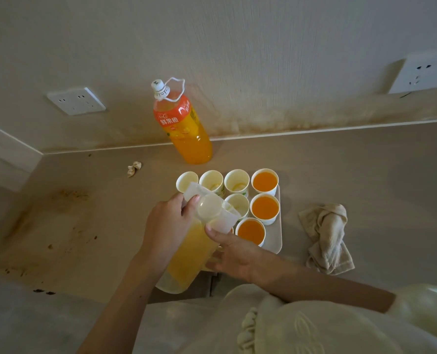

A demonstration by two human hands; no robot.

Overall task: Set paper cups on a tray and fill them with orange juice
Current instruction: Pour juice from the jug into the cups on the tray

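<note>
Head view shows both grips clamped on one clear pitcher (186, 251) that is part full of juice. The left grip (166, 226) wraps its fingers round the upper body. The right grip (235, 256) presses its thumb beside the spout, and its fingers reach toward the handle, partly hidden.

The pitcher's long axis runs from its base, near the person, up and away to the lidded mouth, tilted forward over the tray (276, 241). What matters next is the spout's heading. An empty cup (236, 205) sits just beyond the right grip's thumb, almost touching the lip.

Three more empty cups (211, 180) stand in a row farther ahead of both grips. Three filled cups (264, 207) lie off to the right grip's outer side. The pitcher may hide another cup.

The right grip is nearer the target, so I judge it steers the pour while the left carries the weight. A steeper tilt along the same axis should reach that cup, and drifting right risks overfilling a full one.
</note>
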